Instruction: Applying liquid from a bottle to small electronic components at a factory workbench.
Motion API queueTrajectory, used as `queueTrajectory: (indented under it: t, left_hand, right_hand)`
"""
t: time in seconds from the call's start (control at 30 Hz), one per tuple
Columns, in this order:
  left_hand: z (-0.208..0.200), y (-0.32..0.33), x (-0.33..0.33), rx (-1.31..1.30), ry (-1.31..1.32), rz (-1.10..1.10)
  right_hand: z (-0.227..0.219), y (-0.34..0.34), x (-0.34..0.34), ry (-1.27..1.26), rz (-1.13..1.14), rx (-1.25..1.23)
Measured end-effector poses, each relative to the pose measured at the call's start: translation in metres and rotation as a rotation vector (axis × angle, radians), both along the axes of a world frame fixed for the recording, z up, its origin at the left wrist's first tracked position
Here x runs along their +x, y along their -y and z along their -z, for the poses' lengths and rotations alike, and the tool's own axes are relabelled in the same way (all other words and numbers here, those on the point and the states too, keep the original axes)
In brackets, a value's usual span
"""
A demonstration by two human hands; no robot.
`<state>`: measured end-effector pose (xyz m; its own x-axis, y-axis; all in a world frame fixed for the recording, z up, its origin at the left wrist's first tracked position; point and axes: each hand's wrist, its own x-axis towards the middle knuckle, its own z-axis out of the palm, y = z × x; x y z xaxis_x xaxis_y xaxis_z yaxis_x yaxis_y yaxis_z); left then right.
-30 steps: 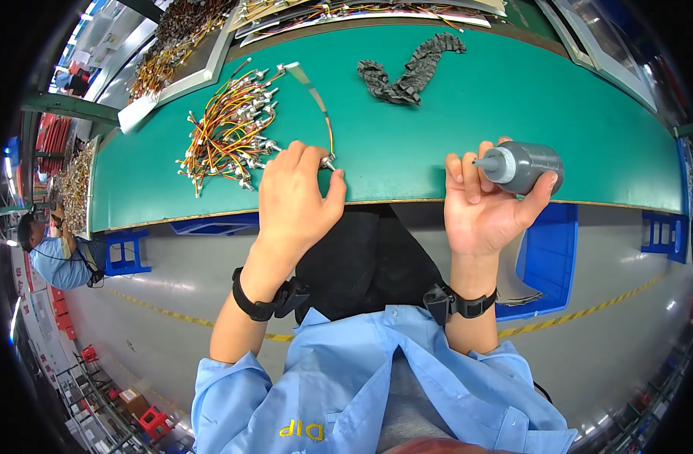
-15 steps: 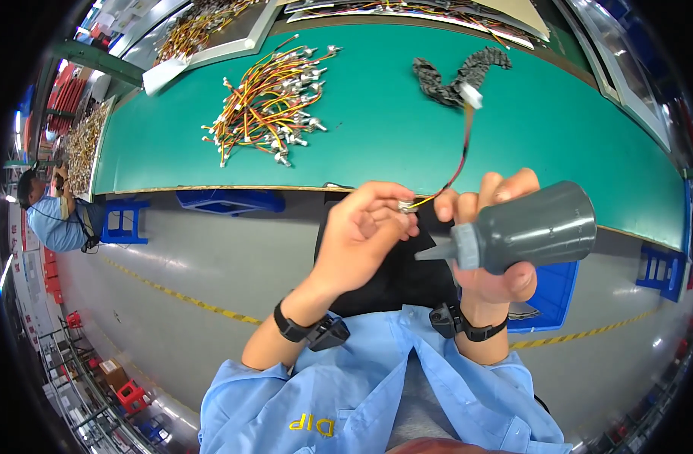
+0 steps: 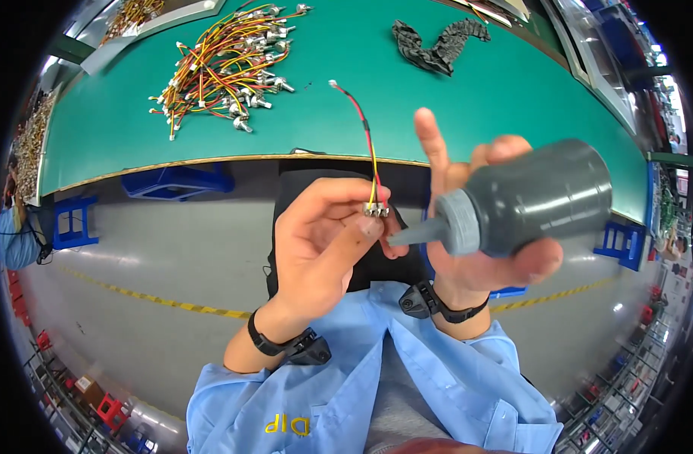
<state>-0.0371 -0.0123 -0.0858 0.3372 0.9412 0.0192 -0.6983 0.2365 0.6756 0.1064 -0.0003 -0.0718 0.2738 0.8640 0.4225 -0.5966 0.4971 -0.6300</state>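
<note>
My left hand [image 3: 316,242] pinches a small wired potentiometer [image 3: 376,209] between thumb and fingertips, its metal terminals facing up. Red, yellow and black wires [image 3: 369,140] rise from it to a small white connector [image 3: 333,83]. Across from it, my right hand [image 3: 467,265] grips a dark grey squeeze bottle [image 3: 547,198] lying on its side, the index finger stretched away from it. The bottle's tapered nozzle [image 3: 418,233] points left, just short of the potentiometer and close to my left fingertips. No liquid can be made out at the tip.
On the green bench [image 3: 324,121] lies a heap of similar wired potentiometers [image 3: 225,68] at the left. A crumpled dark strip [image 3: 437,49] rests farther back on the right. Blue stools [image 3: 176,180] stand under the bench edge. Another person [image 3: 17,238] sits at far left.
The wire's connector end has left my right fingers and stands up freely. My left hand has turned the terminals upward, and the nozzle is closer to them. The whole view has shifted.
</note>
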Motion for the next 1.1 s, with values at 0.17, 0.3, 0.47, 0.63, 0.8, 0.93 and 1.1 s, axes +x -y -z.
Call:
queueTrajectory:
  t: [0.17, 0.3, 0.47, 0.63, 0.8, 0.93, 1.1]
  left_hand:
    - [0.0, 0.006, -0.003, 0.116, 0.056, -0.002]
    - [-0.006, 0.015, -0.003, 0.156, 0.021, -0.067]
    - [-0.012, 0.02, -0.001, 0.185, 0.046, -0.126]
    - [-0.009, 0.022, -0.003, 0.286, 0.015, -0.142]
    - [-0.014, 0.027, 0.0, 0.245, -0.057, -0.189]
    - [-0.017, 0.027, -0.001, 0.263, -0.114, -0.175]
    - [-0.019, 0.029, 0.001, 0.209, -0.131, -0.188]
  right_hand:
    - [-0.001, 0.006, 0.023, 0.277, 0.009, 0.242]
    - [-0.01, 0.016, 0.016, 0.458, 0.215, 0.205]
    - [-0.016, 0.022, 0.011, 0.514, 0.181, 0.222]
    - [-0.015, 0.022, 0.007, 0.443, 0.25, 0.239]
    - [-0.018, 0.025, 0.008, 0.468, 0.254, 0.246]
    - [-0.017, 0.024, 0.008, 0.459, 0.261, 0.253]
    - [-0.016, 0.024, 0.01, 0.464, 0.262, 0.264]
